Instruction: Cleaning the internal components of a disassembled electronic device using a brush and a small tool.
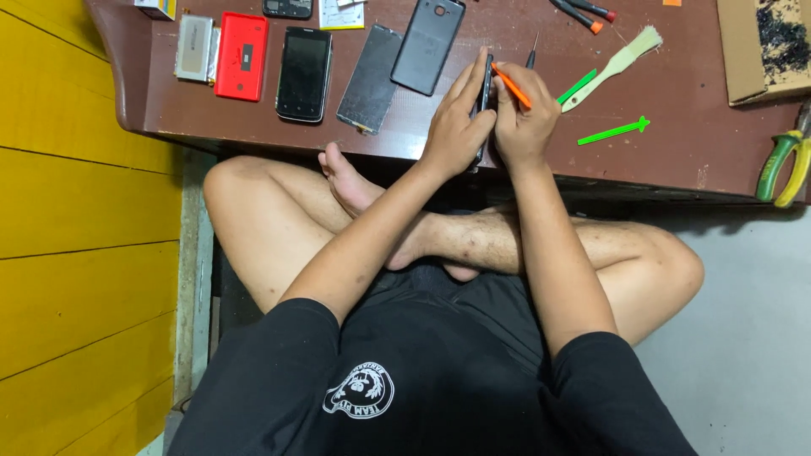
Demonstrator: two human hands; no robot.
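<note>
The person sat cross-legged at a low brown counter (pixel 676 143), both hands up at the near edge around a dark phone (pixel 484 89) held on its side. The left hand (pixel 454 122) was curled around it, fingers stretched up along its face, gripping it steady. The right hand (pixel 524 114) was closed on an orange pry tool (pixel 512 86), its tip pushed against the phone's edge at about 12 o'clock from the knuckles. From where I stood it looked like the case was just starting to be worked apart – I couldn't see any real gap yet, so most of the opening seemed left to do.

Around them it was a proper repair mess. At 10 o'clock from the hands lay a grey back cover (pixel 428 44), a loose screen panel (pixel 370 78), a black phone (pixel 304 73) and a red phone shell (pixel 242 56), with a silver battery (pixel 195 47) past that. At 2 o'clock sat a small brush (pixel 615 66) and a green plastic spudger (pixel 577 86), another green one (pixel 614 130) at 3 o'clock – and green-handled pliers (pixel 786 165) way off at the right end. A thin screwdriver (pixel 531 55) stood just behind the right hand. Nothing really blocked the hands, though the brush and spudger were close to the right knuckles.
</note>
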